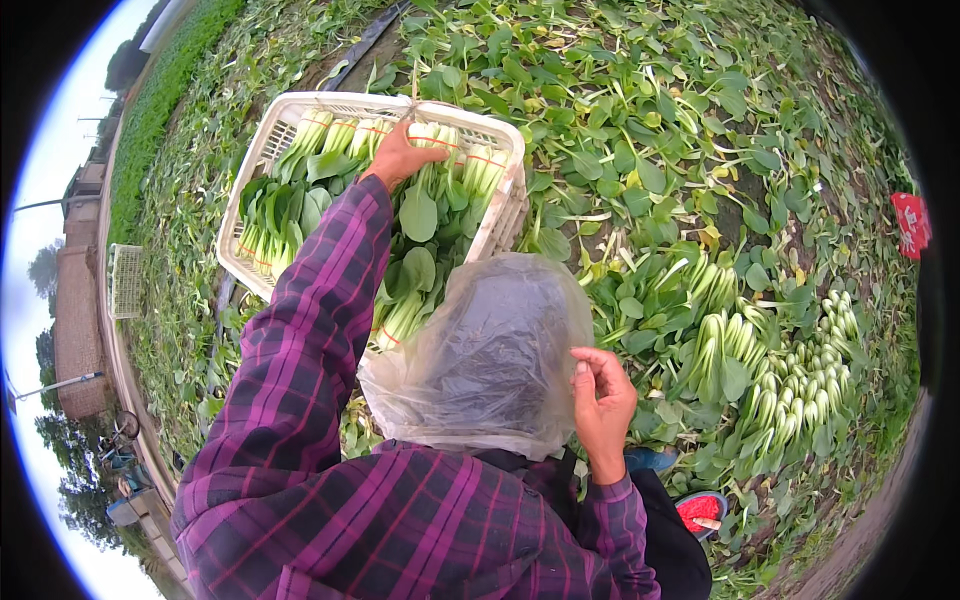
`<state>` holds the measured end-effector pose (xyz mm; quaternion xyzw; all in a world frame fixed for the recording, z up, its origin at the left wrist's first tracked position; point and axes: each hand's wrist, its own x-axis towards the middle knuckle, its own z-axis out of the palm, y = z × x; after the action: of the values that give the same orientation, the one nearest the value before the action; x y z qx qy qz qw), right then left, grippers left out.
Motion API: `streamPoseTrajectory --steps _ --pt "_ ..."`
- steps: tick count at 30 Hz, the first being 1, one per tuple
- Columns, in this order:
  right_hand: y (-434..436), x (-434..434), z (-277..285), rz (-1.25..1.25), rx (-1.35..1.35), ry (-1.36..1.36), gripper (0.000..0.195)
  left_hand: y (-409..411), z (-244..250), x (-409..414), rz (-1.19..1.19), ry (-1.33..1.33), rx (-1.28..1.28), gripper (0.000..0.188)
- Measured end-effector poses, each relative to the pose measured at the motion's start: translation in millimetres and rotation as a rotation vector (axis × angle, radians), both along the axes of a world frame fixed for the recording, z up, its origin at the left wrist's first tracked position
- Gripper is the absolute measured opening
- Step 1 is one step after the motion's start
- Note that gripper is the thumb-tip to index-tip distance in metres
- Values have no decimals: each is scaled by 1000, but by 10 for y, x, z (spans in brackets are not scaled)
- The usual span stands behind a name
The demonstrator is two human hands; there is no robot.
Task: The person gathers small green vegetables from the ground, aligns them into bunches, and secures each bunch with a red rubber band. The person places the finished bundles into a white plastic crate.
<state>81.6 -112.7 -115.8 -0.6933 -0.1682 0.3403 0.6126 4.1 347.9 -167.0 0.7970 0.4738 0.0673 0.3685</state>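
Note:
With my left hand [405, 156] I grip a banded bok choy bundle [433, 139], thumb across its stems, at the far side of a white plastic crate [238, 180]. More bundles with red bands lie in the crate, stems towards its far and near sides. My right hand [604, 405] is loosely curled beside a clear plastic cover [517, 337] over dark cloth, thumb and forefinger slightly apart, nothing visible between them. To the right, loose bok choy [720, 345] lies on the ground, with a dense group of stem bases [799, 397] beyond it.
A small bowl [701, 514] of red bands with a wooden-looking handle on it stands by my dark trouser leg. Cut leaves [600, 150] cover the soil. Another pale crate [126, 281] stands far left near a dirt path. A red bag [910, 225] is at the right rim.

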Motion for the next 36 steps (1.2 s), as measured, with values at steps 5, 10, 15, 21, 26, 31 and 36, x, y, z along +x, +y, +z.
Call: streamPoseTrajectory --steps 5,10,15,21,26,31,36 --pt "5 -11 8 -2 0 21 16 -253 -357 315 -12 493 407 102" --pt "-64 52 -44 -44 11 -82 17 51 -479 236 -141 527 409 105" --pt "-795 332 -854 -174 -341 -103 19 115 -306 404 -92 586 463 100" --pt "-1534 -272 -1694 774 -731 111 46 -1331 -145 805 -554 178 788 87" --pt "-1545 -809 -2271 866 -637 219 39 -1430 -252 836 -650 463 920 86" --pt "-1509 -70 -2073 38 -610 -190 18 -1345 -196 753 -679 464 845 82" --pt "-932 607 -2136 -15 -709 -105 29 -967 -58 712 -733 106 458 65"
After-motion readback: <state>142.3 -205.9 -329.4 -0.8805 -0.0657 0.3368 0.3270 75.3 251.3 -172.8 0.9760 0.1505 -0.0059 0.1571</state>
